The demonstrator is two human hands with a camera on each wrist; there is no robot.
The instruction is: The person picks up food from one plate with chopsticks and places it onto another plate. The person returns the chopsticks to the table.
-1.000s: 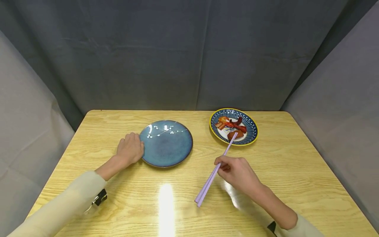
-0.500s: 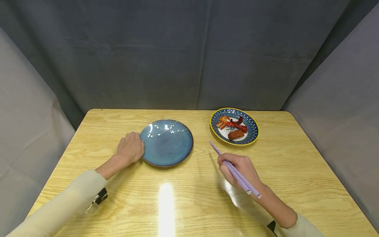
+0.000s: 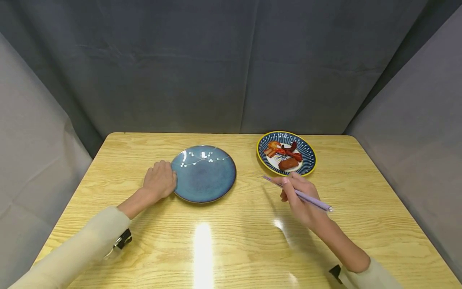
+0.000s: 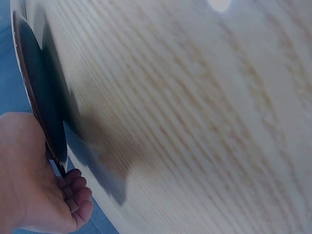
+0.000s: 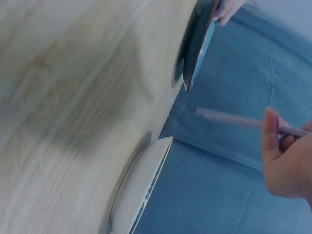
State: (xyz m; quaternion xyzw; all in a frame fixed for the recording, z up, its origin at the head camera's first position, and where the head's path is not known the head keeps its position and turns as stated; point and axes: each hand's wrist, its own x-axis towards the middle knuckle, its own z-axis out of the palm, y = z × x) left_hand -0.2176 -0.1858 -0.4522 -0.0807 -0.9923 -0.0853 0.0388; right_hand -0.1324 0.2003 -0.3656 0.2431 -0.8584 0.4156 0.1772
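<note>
My left hand (image 3: pixel 159 180) grips the left rim of a glossy blue plate (image 3: pixel 203 180) with white blossoms. In the left wrist view, the fingers (image 4: pixel 78 187) curl at the edge of the plate (image 4: pixel 44 83). Between thumb and fingers my right hand (image 3: pixel 301 196) holds lilac chopsticks (image 3: pixel 312 199), thin ends pointing left above the table. The right wrist view has the chopsticks (image 5: pixel 234 118) blurred. Just beyond that hand is a patterned blue-and-white plate (image 3: pixel 308 158) with a yellow rim. It bears a brown oval piece of food (image 3: pixel 288 163) and several reddish food pieces (image 3: pixel 285 152).
Both plates stand on a light wooden table (image 3: pixel 231 249). A dark grey curtain (image 3: pixel 180 80) hangs behind its far edge, with pale cloth (image 3: pixel 415 120) at the right and left sides. Black straps show near both sleeves.
The chopsticks have left the brown food and swung round, thick ends now toward the right wrist. My right hand has turned and shifted slightly right and forward. My left hand stays put.
</note>
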